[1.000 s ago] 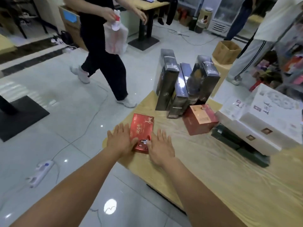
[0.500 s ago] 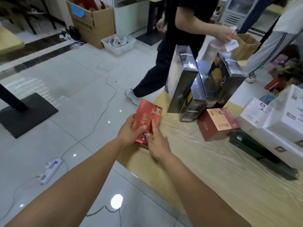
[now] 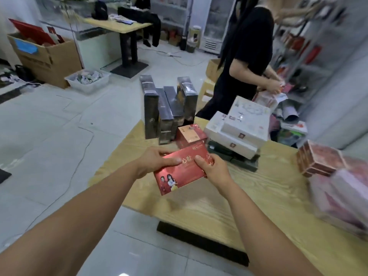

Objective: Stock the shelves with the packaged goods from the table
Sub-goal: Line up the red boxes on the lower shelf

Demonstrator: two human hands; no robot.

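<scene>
Pickup is the step in hand, and the stocking looks barely begun. You hold a flat red box [image 3: 179, 174] that appears lifted just off the near end of the counter [image 3: 258, 198], tilted so its printed face looks up at you. Your left hand [image 3: 157, 162] grips its upper left edge, thumb laid across the top face and fingers curled round the far side. Your right hand [image 3: 214, 169] pinches the right edge, thumb on top and fingers underneath. Plenty is left on the counter: tall dark boxes [image 3: 167, 110] standing upright together at the far corner, a small red carton [image 3: 190, 134] just beside them, white flat boxes [image 3: 239, 126] stacked on something dark, and blurred pink packs [image 3: 328, 176] at your right. The shelves [image 3: 310, 62] stand well to the right and are too blurred to show a free spot. A person in black [image 3: 249, 56] stands between the counter's far end and those shelves. The next move probably calls for a turn to your right with both grips kept firm, a path round that person, and a look for an open slot before you slide the box in face outward.
</scene>
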